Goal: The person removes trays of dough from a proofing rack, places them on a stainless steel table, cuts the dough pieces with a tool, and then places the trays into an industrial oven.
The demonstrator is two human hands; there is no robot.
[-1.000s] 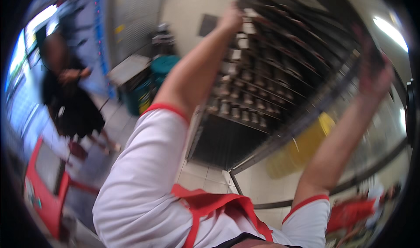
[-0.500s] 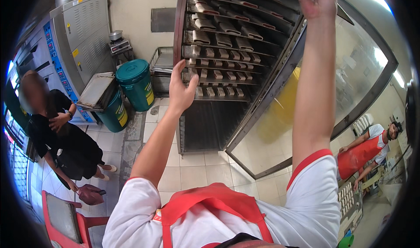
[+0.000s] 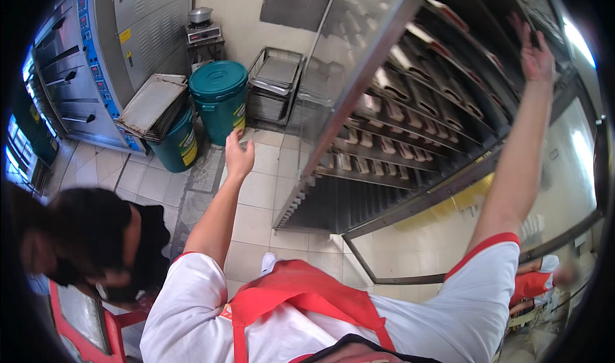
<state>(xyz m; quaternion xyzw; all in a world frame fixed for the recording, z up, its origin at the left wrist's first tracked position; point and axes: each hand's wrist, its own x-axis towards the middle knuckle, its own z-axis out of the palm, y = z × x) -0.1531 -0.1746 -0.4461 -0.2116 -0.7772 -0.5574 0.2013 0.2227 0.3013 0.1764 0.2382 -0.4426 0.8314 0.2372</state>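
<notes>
A tall metal cabinet point(image 3: 359, 100) with glazed sides stands before me, its glass door point(image 3: 461, 235) swung to the right. Inside, trays on several levels carry long pale-and-dark pieces point(image 3: 419, 97) above and rows of small dough-like pieces point(image 3: 368, 164) below. My right hand point(image 3: 537, 60) is raised beside the cabinet's upper right part. Its fingers are spread, and I see nothing in it. My left hand point(image 3: 239, 159) hangs in the air left of the cabinet, thumb apart from the fingers, apparently holding nothing.
Two green bins point(image 3: 218, 92) stand at the left, one topped with stacked flat trays point(image 3: 152, 104). Behind are a tray rack point(image 3: 277, 74), a pot point(image 3: 200, 15) on a stove and a deck oven point(image 3: 73, 62). A person in black point(image 3: 96, 235) bends near a red-framed chair point(image 3: 86, 318).
My view has turned so the cabinet sits further right and tilted. My right hand has moved right, its fingers now spread. The person in black has come closer and bent down.
</notes>
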